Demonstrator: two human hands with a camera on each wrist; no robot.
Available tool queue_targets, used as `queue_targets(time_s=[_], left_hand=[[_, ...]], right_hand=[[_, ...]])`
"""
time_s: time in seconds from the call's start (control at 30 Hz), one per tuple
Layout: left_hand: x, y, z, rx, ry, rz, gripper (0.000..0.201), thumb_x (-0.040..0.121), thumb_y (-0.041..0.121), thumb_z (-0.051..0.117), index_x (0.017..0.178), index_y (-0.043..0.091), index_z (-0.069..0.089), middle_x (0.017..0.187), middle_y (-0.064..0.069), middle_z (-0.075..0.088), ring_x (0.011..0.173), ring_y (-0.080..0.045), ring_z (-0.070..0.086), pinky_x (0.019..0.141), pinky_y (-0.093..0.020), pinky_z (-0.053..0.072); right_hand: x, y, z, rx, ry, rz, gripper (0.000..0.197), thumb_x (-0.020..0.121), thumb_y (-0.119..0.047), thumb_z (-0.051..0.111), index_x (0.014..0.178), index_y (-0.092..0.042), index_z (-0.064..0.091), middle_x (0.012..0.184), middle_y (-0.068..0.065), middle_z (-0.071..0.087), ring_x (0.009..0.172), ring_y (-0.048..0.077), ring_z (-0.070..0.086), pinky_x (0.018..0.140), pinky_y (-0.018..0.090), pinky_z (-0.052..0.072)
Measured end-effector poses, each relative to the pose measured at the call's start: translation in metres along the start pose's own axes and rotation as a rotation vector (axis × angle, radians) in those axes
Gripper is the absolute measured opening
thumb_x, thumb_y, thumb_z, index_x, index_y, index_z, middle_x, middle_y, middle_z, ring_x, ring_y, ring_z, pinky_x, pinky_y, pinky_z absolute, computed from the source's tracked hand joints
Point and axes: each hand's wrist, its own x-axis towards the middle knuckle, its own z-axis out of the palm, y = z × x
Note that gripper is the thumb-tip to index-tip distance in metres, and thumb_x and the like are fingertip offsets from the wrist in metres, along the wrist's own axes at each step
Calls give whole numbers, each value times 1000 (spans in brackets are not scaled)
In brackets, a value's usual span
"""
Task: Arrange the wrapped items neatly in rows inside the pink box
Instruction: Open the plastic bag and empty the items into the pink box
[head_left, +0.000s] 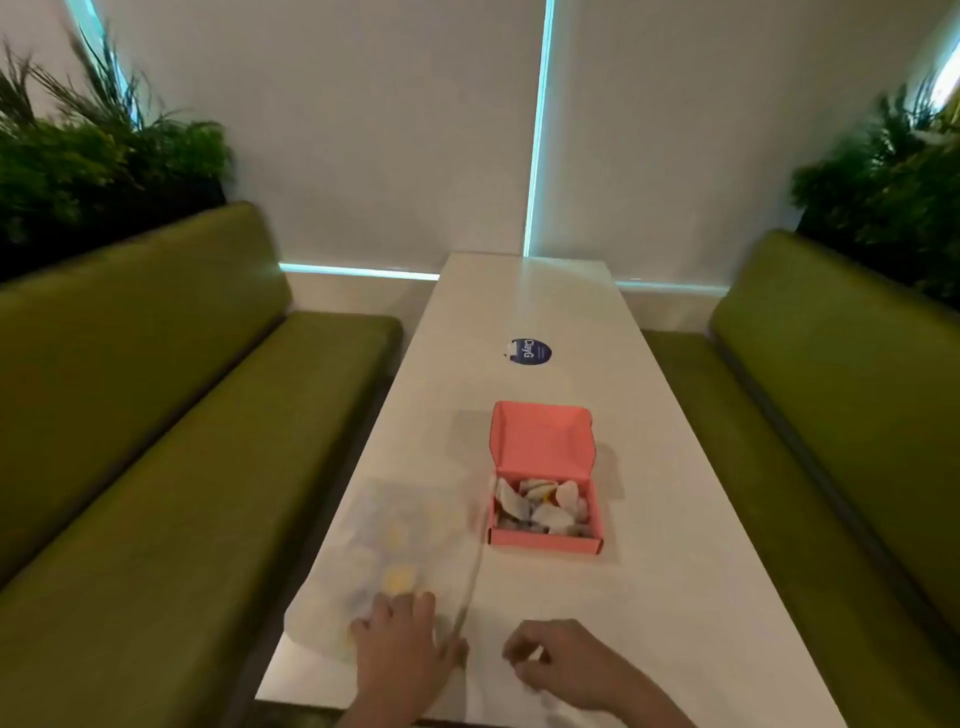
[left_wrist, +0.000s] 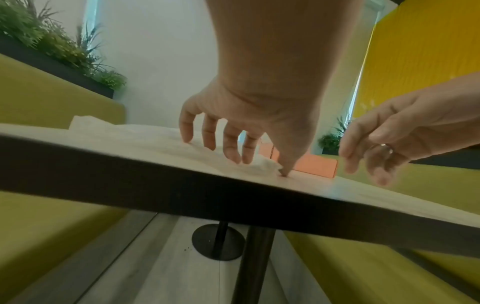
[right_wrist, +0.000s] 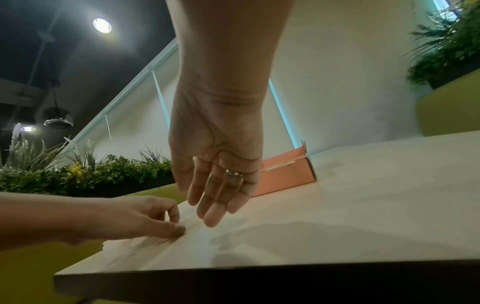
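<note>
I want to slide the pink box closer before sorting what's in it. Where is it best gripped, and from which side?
Grip the pink box by its two low side walls, coming from the near front. The lid stands open at the far edge, blocking that side, and the wrapped items lie loose inside, so fingers should probably stay outside the walls. Neither the left hand nor the right hand touches it.

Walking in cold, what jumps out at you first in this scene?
The open pink box in the middle of the long white table, its lid standing up and a jumble of pale wrapped items inside. Nearer the person, the left hand rests its fingers on a thin translucent bag lying left of the box, while the right hand hovers empty beside it. Green benches flank the table.
</note>
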Motion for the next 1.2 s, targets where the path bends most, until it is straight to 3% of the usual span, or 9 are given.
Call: queue_targets(time_s=[0.1, 0.3, 0.43, 0.57, 0.63, 0.77, 0.93, 1.07, 1.2], left_hand=[[-6, -11, -1, 0, 80, 75, 28, 95, 40, 33, 113, 25, 48, 121, 5, 53, 108, -17, 45, 90, -32, 36], [-32, -59, -25, -271, 568, 199, 25, 88, 29, 41, 75, 21, 61, 60, 11, 56, 48, -8, 47, 40, -19, 40], [-42, -86, -49, -267, 659, 444, 42, 98, 39, 27, 88, 25, 64, 75, 17, 62, 63, 1, 55, 54, -12, 46], [-45, -95, -63, -324, 664, 424, 43, 99, 42, 25, 90, 24, 63, 82, 20, 63, 71, 5, 54, 54, -11, 47], [-44, -97, -65, -354, 679, 382, 31, 95, 38, 33, 91, 25, 61, 85, 20, 62, 73, 4, 53, 48, -16, 48], [-38, -86, -71, -340, 714, 317, 29, 91, 35, 35, 90, 23, 61, 82, 17, 63, 67, 1, 54, 47, -17, 46], [-25, -51, -76, -272, 775, 266, 21, 85, 21, 58, 104, 24, 65, 96, 9, 68, 90, -17, 62, 85, -35, 36], [-20, -3, -72, -212, 749, 464, 35, 87, 41, 44, 120, 33, 54, 122, 15, 60, 119, -13, 48, 103, -50, 22], [-17, 51, -69, -248, 792, 717, 31, 93, 47, 42, 111, 31, 60, 111, 16, 66, 110, -8, 55, 103, -49, 25]], right_hand=[[6, -2, 4, -85, 46, 34, 26, 88, -19, 58, 113, -27, 61, 111, -13, 52, 78, 4, 56, 78, 15, 45], [13, -6, 5, -84, 367, -31, 74, 90, -6, 52, 136, -51, 16, 140, -21, 4, 74, 7, 55, 78, 16, 47], [22, -22, -2, -96, 376, -105, 79, 89, -8, 56, 142, -47, 13, 143, -21, 6, 85, 6, 57, 78, 13, 47], [21, -36, -9, -95, 354, -67, 28, 91, -12, 55, 116, -24, 59, 99, -10, 58, 70, 9, 62, 64, 10, 43], [13, -40, -16, -67, 407, -74, 15, 92, -13, 55, 100, -17, 67, 82, -11, 59, 59, 4, 61, 63, 14, 46], [-13, -48, -39, 65, 503, -121, 13, 87, -7, 64, 96, -11, 71, 82, -7, 58, 54, 1, 59, 63, 13, 49], [-43, -56, -61, 203, 531, -60, 10, 84, -5, 65, 86, -14, 61, 61, 5, 63, 50, 8, 60, 57, 19, 52], [-54, -58, -65, 214, 488, -48, 8, 88, -4, 60, 93, -10, 64, 68, 11, 68, 55, 11, 65, 59, 18, 53], [-60, -61, -63, 99, 463, -88, 12, 90, -7, 58, 87, -13, 69, 68, 5, 68, 56, 5, 65, 62, 13, 51]])
